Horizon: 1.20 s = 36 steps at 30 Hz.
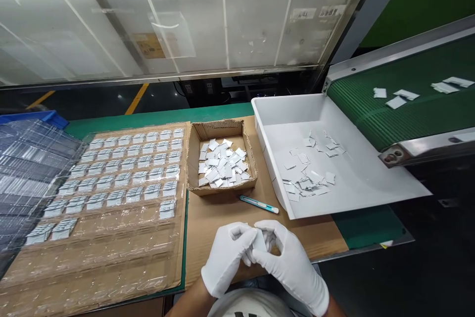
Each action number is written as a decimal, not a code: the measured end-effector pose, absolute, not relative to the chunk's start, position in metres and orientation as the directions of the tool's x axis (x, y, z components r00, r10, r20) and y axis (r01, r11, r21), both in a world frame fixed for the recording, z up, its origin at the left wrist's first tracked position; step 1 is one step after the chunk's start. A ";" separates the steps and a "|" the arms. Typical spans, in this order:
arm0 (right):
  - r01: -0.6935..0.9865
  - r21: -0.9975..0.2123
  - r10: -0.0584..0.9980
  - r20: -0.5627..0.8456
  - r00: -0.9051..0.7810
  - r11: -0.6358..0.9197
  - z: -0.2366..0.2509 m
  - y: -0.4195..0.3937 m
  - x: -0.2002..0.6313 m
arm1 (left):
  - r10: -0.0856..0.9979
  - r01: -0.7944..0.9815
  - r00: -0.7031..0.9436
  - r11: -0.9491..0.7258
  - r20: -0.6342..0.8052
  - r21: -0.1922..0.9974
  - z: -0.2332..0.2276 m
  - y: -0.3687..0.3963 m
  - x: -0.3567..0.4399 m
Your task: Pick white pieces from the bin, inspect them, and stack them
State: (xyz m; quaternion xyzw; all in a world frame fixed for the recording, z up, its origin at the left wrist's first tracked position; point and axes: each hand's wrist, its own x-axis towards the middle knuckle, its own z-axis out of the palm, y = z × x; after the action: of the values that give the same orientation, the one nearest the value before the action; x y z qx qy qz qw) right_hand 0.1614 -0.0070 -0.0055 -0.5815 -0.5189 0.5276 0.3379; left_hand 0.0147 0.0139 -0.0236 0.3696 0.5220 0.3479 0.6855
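Both my hands wear white gloves and meet close to my body over the cardboard sheet. My left hand (pixel 230 252) is closed, its thumb and fingers on a small flat white piece (pixel 260 242). From the other side my right hand (pixel 285 257) pinches the same piece between thumb and fingers. Whether it is one piece or a thin stack, I cannot tell. Just beyond my hands lies a teal utility knife (pixel 259 204). Behind it stands a cardboard box (pixel 221 191) with a loose pile of similar white pieces (pixel 222 163).
At the left, a clear compartment tray (pixel 122 228) holds rows of stacked white pieces. A white plastic bin (pixel 356 183) with scattered pieces sits right, below a green conveyor belt (pixel 415 109) carrying several pieces. Stacked clear trays (pixel 33 168) rise at far left. A translucent panel (pixel 200 20) spans the back.
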 end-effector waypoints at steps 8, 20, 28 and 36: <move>0.106 -0.967 0.972 -0.233 -0.013 -0.231 -0.018 0.002 0.151 | 0.864 -0.162 0.241 0.484 -0.441 0.860 -0.019 0.012 0.020; -0.124 -0.958 0.966 -0.257 -0.031 -0.259 -0.003 -0.009 0.153 | 0.830 -0.293 0.332 0.542 -0.448 0.787 -0.011 0.010 0.022; -0.097 -0.964 0.969 -0.246 -0.033 -0.248 -0.007 -0.008 0.153 | 0.828 -0.287 0.289 0.554 -0.481 0.781 -0.016 0.009 0.022; -0.136 -0.953 0.963 -0.267 -0.043 -0.270 -0.007 -0.009 0.151 | 0.820 -0.258 0.334 0.554 -0.465 0.792 -0.013 0.011 0.024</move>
State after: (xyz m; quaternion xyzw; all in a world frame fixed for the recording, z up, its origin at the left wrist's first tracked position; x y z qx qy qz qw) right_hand 0.1506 -0.0087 -0.0073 -0.5206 -0.3969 0.6035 0.4553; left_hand 0.0235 0.0111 -0.0131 0.3099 0.4538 0.3565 0.7556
